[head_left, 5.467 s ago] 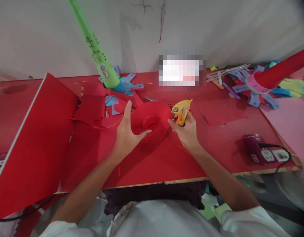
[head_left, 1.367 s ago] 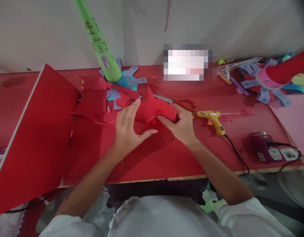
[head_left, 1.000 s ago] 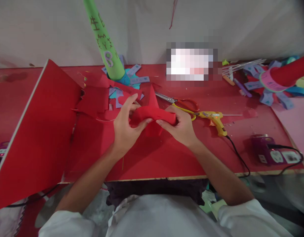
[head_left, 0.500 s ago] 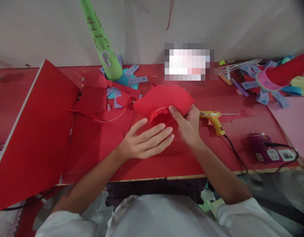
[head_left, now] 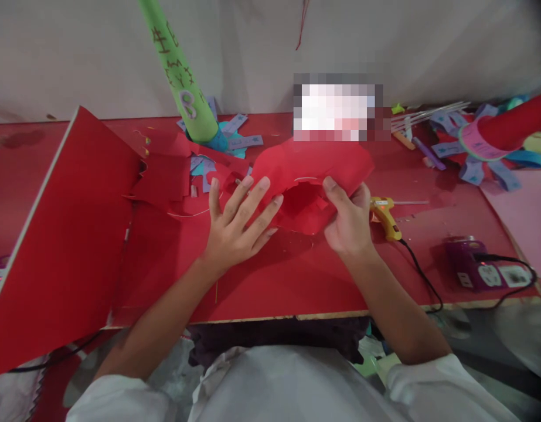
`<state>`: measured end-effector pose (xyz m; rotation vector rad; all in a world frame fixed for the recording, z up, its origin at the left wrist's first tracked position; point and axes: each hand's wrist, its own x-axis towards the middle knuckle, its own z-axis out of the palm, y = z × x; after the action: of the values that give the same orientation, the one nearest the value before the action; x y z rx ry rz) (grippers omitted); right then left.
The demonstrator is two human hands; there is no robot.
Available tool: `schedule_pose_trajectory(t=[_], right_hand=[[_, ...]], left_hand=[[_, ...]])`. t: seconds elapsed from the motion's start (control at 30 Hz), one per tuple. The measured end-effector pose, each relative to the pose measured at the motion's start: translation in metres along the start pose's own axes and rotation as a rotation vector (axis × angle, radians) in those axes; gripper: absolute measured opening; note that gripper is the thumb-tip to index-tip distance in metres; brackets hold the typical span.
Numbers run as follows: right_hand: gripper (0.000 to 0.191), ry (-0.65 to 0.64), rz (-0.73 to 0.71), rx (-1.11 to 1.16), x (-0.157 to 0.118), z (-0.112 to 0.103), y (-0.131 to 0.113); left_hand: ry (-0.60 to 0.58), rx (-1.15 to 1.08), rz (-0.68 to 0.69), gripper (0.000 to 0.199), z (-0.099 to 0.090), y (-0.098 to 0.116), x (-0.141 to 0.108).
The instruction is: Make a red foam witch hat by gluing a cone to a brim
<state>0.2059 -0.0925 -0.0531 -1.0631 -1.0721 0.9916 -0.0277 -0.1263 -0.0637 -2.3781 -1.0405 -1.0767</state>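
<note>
A red paper piece [head_left: 314,158] with a hollow, notched opening facing me is above the middle of the red table [head_left: 261,299]. My right hand [head_left: 349,217] grips its right side, thumb at the rim of the opening and fingers behind. At the left side of the opening, my left hand [head_left: 239,225] has its fingers spread against or just over the paper; exact contact is unclear. Red paper scraps [head_left: 162,176] lie left of my left hand. A yellow glue gun [head_left: 385,218] rests to the right of my right hand.
A large red board [head_left: 72,234] stands at the left. Behind are a green cone [head_left: 184,88] and a blurred-out rectangle [head_left: 336,111]. On the right are a purple power adapter [head_left: 476,264] with a black cable, a red cone [head_left: 516,126] with paper strips, and pink sheets [head_left: 520,211].
The red paper has shifted right and its opening now shows wider, turned more toward me. My right hand moved slightly right with it. My left hand rose, spreading its fingers at the paper's left side.
</note>
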Motion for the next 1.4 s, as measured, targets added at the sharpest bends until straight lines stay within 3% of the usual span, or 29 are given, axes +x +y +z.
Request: schedule_pose_trajectory(t=[0.23,0.4,0.6,0.7,0.83,1.07,1.4], right_hand=[[0.038,-0.017,-0.019,-0.005,0.001,-0.002,0.001],[0.04,-0.007,-0.008,0.03,-0.001,0.001,-0.001],[0.039,-0.006,-0.026,-0.012,-0.011,0.008,0.002],[0.038,-0.04,-0.016,-0.022,-0.018,0.011,0.003],[0.037,-0.087,-0.04,-0.023,-0.022,0.012,0.002],[0.043,-0.08,-0.031,-0.042,-0.02,0.009,0.01],[0.047,-0.035,-0.003,0.051,-0.017,0.01,0.017]], left_hand=[[0.038,-0.019,-0.045,0.061,0.001,-0.001,0.001],[0.048,-0.176,-0.143,0.06,0.0,0.003,0.003],[-0.081,-0.523,-0.407,0.103,0.001,0.01,0.007],[-0.112,-0.66,-0.52,0.108,0.005,0.013,0.006],[-0.051,-0.697,-0.628,0.11,0.009,0.012,0.0],[-0.033,-0.586,-0.636,0.11,0.01,0.002,-0.004],[-0.024,-0.841,-0.665,0.092,0.01,0.0,0.005]])
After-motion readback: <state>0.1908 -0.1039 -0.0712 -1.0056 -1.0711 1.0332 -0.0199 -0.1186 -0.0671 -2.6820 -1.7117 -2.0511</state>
